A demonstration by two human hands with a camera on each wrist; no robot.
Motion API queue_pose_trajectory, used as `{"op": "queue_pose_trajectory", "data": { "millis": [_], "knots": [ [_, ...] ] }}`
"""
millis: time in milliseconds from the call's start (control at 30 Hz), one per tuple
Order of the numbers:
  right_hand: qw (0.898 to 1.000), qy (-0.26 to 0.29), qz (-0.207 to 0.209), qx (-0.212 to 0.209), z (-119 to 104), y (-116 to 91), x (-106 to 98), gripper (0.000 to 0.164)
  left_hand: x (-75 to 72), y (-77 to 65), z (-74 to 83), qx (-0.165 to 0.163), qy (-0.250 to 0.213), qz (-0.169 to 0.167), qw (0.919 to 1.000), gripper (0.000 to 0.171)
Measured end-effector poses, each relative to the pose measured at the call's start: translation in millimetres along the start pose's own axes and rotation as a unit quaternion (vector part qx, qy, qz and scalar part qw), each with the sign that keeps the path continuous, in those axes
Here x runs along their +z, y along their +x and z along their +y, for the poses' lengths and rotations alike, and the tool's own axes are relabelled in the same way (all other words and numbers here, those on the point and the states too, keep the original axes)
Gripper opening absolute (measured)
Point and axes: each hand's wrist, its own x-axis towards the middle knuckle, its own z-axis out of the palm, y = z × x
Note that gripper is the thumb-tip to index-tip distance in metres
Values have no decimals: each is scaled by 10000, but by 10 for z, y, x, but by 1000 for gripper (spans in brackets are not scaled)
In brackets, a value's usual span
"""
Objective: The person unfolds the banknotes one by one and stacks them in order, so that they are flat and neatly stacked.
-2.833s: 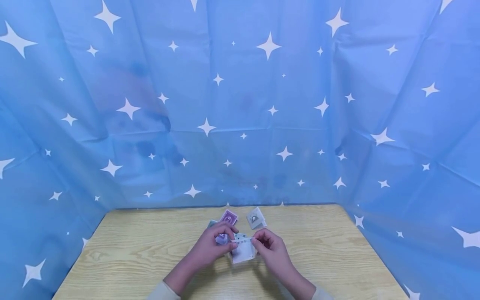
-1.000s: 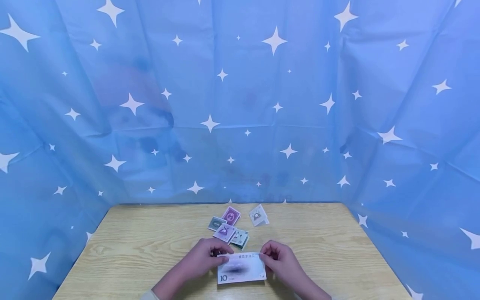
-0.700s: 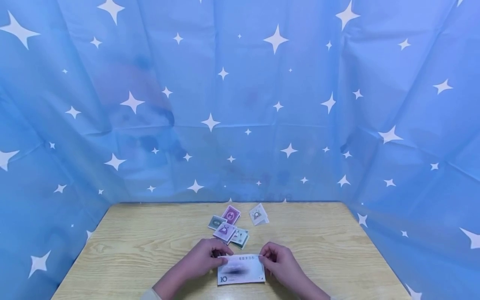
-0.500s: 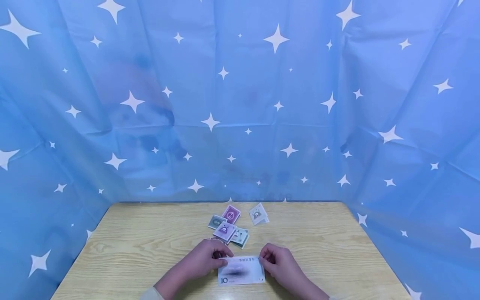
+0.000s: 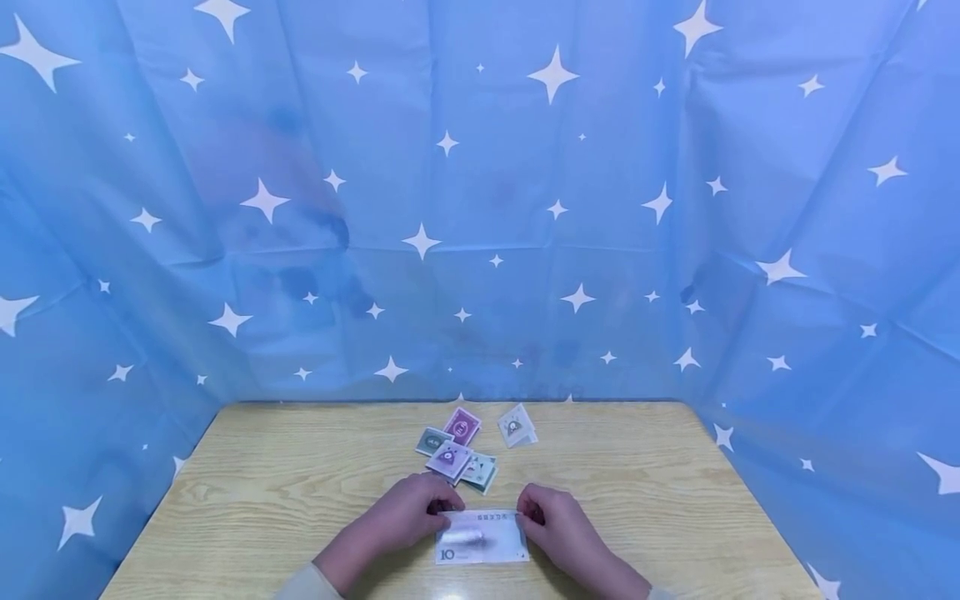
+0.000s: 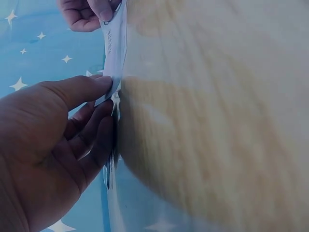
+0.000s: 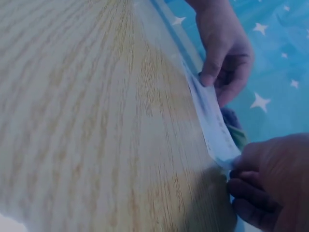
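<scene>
A pale play banknote (image 5: 483,542) printed with a 10 is stretched out flat close over the table's near side. My left hand (image 5: 408,512) pinches its upper left corner between thumb and fingers. At the opposite upper corner, my right hand (image 5: 558,525) pinches it the same way. In the left wrist view the left thumb (image 6: 96,87) presses on the face of the note, its fingers curled behind. The right wrist view shows the note (image 7: 212,121) edge-on between both hands.
Beyond the hands lies a loose cluster of folded notes: a purple one (image 5: 462,426), a dark green one (image 5: 433,441), a lilac one (image 5: 449,458) and a light green one (image 5: 480,472). A grey folded note (image 5: 516,426) sits apart to their right. Blue star-patterned cloth (image 5: 480,183) surrounds the wooden table (image 5: 300,467).
At first the note was small, folded and held higher, over the pile. It has since been spread out nearer the body and lowered; over the last half second both hands barely move.
</scene>
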Motion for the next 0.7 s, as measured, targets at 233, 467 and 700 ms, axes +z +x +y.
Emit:
{"op": "queue_pose_trajectory", "data": {
  "millis": [233,467,700],
  "knots": [
    [9998,-116,-59,-116,23,28,16,16,7,-14,-20,209,428,120,9988,24],
    [9990,-268,-114,-342,62,49,9,17,-11,-22,5,170,479,84,9987,21],
    [9981,-369,-89,-490,60,45,-2,16,-25,-16,32,123,394,41,9991,20]
  ]
}}
